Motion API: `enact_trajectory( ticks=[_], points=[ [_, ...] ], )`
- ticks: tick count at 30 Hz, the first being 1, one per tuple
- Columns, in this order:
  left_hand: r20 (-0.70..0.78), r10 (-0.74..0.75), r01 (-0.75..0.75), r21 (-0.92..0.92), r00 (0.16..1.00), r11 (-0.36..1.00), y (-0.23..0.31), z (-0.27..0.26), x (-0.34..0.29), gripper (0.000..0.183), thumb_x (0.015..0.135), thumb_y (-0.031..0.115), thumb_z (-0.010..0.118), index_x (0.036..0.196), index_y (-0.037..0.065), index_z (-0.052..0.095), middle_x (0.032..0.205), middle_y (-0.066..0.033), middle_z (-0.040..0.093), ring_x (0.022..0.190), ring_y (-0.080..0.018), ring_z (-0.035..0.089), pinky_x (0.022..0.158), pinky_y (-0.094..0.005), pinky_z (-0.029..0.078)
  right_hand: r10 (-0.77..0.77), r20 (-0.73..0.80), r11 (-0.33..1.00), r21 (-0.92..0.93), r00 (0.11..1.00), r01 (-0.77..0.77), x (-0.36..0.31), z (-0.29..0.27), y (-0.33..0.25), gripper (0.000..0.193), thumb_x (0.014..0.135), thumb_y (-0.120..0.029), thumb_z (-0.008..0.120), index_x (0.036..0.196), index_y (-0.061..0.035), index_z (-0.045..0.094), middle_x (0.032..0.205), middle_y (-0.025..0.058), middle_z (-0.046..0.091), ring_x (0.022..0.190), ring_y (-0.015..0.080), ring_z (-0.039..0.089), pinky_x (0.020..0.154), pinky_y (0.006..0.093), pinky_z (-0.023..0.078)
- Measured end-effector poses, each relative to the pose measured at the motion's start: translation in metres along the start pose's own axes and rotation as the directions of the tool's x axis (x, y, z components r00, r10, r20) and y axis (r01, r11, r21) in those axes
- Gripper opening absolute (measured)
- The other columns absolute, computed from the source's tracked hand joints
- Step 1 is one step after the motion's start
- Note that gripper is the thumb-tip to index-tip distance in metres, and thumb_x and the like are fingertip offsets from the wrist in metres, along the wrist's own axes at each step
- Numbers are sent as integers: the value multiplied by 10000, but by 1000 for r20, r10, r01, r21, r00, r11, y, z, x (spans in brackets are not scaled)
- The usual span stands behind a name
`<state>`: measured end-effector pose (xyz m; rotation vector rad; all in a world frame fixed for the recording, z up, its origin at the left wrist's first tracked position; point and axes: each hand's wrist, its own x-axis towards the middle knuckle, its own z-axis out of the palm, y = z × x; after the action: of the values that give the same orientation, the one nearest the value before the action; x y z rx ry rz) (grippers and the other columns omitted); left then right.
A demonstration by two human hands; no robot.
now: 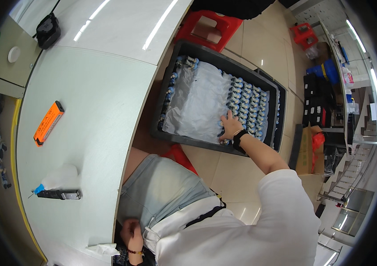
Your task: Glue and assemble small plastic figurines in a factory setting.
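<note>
My right hand (230, 127), with a black band on its wrist, reaches into the near side of a black plastic crate (197, 142). Its fingers are spread over small blue-and-white figurines (243, 99), beside the edge of a white translucent sheet (206, 97); no figurine shows clearly gripped. The figurines stand in close rows on the crate's right side, and several more line its left end. Close to my lap, beside the denim shorts (166, 186), is my left hand (131, 232), wearing a beaded bracelet. Its fingers are mostly hidden and slightly blurred.
On the pale workbench (95, 93) at left lie an orange box-shaped object (49, 123), a translucent bottle with a blue cap (60, 177) and a black tool (60, 194). A red stool (224, 33) stands behind the crate. Shelving and an open carton (306, 150) are at right.
</note>
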<state>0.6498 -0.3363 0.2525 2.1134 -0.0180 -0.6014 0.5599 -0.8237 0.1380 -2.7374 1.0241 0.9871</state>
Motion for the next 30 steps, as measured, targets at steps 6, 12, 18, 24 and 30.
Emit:
enact_trajectory(
  ticks=[6, 12, 18, 24, 30],
  points=[
    [539, 274, -455, 236, 796, 859, 63, -21, -18, 123, 736, 73, 575, 853, 38, 583, 775, -116, 601, 725, -268, 610, 650, -333, 475, 31, -22, 999, 16, 999, -30, 3, 7, -4, 865, 463, -390, 801, 1180, -95, 416, 1197, 215, 344, 990, 465, 458, 762, 467, 489],
    [208, 844, -851, 311, 495, 423, 124, -48, -45, 194, 700, 23, 601, 893, 42, 587, 777, -94, 548, 663, -249, 557, 552, -350, 458, 156, 26, 983, 93, 987, -157, 2, 2, -10, 795, 517, -341, 779, 1195, -131, 420, 1200, 216, 347, 973, 460, 474, 779, 464, 474],
    [-14, 725, -384, 841, 689, 381, 137, -49, -35, 439, 821, 342, 557, 1140, 43, 509, 1240, -243, 393, 1186, -411, 334, 952, -541, 279, 33, -103, 980, 197, 994, -13, 13, 28, 20, 550, 611, -194, 727, 1109, -125, 503, 1143, 188, 396, 951, 425, 483, 807, 451, 439],
    [-33, 366, -188, 813, 930, 551, 150, -63, -20, 705, 857, 559, 331, 1335, 41, 312, 1360, -293, 216, 1238, -493, 200, 967, -600, 185, -8, -293, 910, 394, 956, 128, 16, 49, 45, 432, 620, -97, 670, 1037, -81, 558, 1061, 161, 451, 954, 354, 498, 831, 415, 431],
    [-230, 638, -296, 738, 735, 607, 150, -51, -19, 650, 841, 478, 431, 1304, 34, 324, 1326, -357, 160, 1219, -504, 225, 964, -603, 211, 82, -374, 869, 480, 924, 117, 13, 43, 60, 422, 631, -67, 629, 1043, -24, 550, 1033, 167, 462, 916, 343, 516, 776, 379, 473]
  ],
)
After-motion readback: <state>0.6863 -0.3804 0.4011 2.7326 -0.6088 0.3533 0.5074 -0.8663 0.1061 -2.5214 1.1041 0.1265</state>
